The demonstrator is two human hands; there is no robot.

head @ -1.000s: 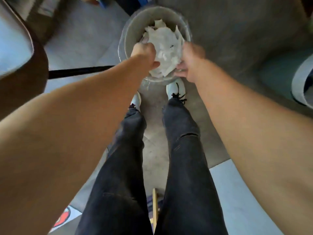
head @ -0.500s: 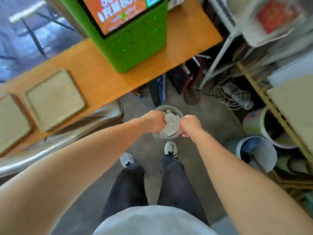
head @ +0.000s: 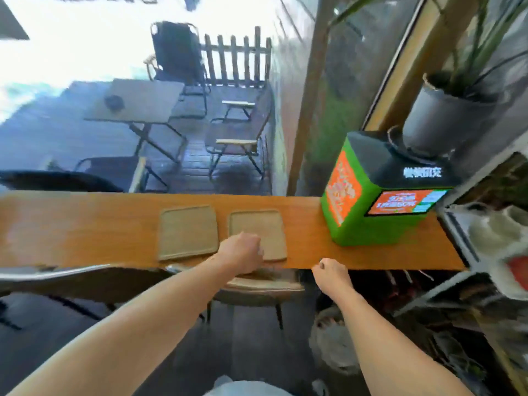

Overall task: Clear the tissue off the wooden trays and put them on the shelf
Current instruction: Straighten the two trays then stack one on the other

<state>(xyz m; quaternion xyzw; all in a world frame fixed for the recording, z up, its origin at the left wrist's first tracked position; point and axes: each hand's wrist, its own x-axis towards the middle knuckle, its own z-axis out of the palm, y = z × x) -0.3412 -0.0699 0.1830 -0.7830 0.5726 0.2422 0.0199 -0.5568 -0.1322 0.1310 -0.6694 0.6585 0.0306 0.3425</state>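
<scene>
Head-camera footage, somewhat blurred, shows a long wooden counter (head: 85,227) running from the left edge of the view to the right, set against a window. Toward the middle of the counter, close to its near edge, two wooden trays are laid flat side by side with a narrow gap between them: the left tray (head: 187,232) and the right tray (head: 257,227). No tissue is seen on either tray. The left hand (head: 241,252) is stretched out over the near edge of the counter and lies over the near left corner of the right tray, with its fingers curled inward; whether the tray's rim is actually gripped cannot be told. A chair (head: 257,287) is tucked below the counter's near edge, under that hand. Further right, the right hand (head: 331,274) is held just short of the counter's near edge, loosely curled with nothing seen in it, apart from both trays. At the right end of the counter a green box with a lit screen (head: 380,207) is stood, with a potted plant (head: 440,121) on top of it. A metal shelf (head: 463,252) is seen just past the counter's right end.
</scene>
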